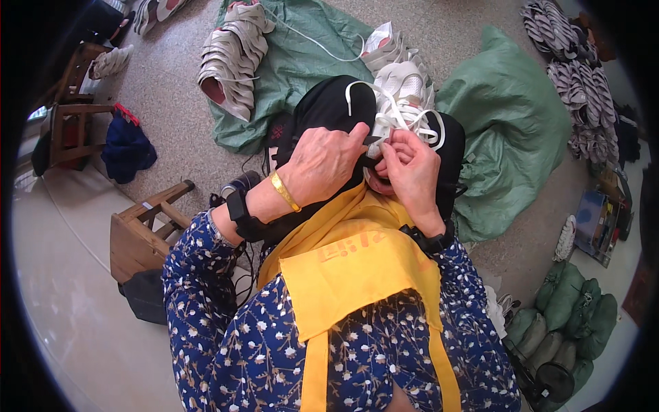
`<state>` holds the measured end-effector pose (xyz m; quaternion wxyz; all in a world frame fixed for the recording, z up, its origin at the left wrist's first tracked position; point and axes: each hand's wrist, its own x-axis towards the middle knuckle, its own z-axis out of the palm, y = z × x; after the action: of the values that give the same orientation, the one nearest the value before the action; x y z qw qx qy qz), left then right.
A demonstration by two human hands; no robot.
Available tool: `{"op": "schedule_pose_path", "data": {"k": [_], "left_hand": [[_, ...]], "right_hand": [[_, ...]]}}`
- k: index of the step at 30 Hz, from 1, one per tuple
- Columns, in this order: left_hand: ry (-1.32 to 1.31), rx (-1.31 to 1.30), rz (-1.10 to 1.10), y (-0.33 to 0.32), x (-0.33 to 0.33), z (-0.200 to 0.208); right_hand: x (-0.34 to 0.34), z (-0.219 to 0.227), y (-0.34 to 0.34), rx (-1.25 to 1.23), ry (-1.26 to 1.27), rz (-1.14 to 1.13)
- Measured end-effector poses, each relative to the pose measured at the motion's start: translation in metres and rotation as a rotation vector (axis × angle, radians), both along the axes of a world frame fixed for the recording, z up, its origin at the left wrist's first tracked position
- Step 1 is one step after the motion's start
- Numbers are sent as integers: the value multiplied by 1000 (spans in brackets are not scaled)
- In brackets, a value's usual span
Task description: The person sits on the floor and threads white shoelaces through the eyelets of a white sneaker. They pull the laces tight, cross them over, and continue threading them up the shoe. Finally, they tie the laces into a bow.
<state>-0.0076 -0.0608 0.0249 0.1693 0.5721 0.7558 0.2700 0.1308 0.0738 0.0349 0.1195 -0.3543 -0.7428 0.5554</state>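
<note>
A white shoe upper (pixel 403 84) rests between my knees, its white shoelace (pixel 392 103) rising in loose loops. My left hand (pixel 321 163) is closed at the near left side of the upper, round a small dark tool (pixel 372 140) with a narrow tip. Most of that tool is hidden by the fingers, so its exact kind does not show. Close beside it, my right hand (pixel 414 168) pinches part of the shoelace at the upper's near end, thumb and fingers together. The two hands nearly meet there.
A nested row of pale shoe uppers (pixel 237 58) lies on a green sack (pixel 295 69) ahead. Another green sack (pixel 518 130) bulges at right. A wooden stool (pixel 141 240) stands at left. Stacked uppers (pixel 583 103) and filled green bags (pixel 566 302) line the right side.
</note>
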Motion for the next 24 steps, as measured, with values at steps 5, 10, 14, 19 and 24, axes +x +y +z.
{"op": "schedule_pose_path", "data": {"k": [5,10,14,19,24], "left_hand": [[30,45,-12,4,-2,-3],[40,-7,-49,8,-5,-1],[60,4,-92,11,-10,0],[121,9,-205,17,-22,0],[190,51,-309,23,-28,-7]], "right_hand": [[2,-1,1,-13,22,4],[5,-4,-1,-8,44,2],[5,-5,-3,32,38,16],[4,-7,-3,207,66,67],[5,-14,-3,292,71,94]]}}
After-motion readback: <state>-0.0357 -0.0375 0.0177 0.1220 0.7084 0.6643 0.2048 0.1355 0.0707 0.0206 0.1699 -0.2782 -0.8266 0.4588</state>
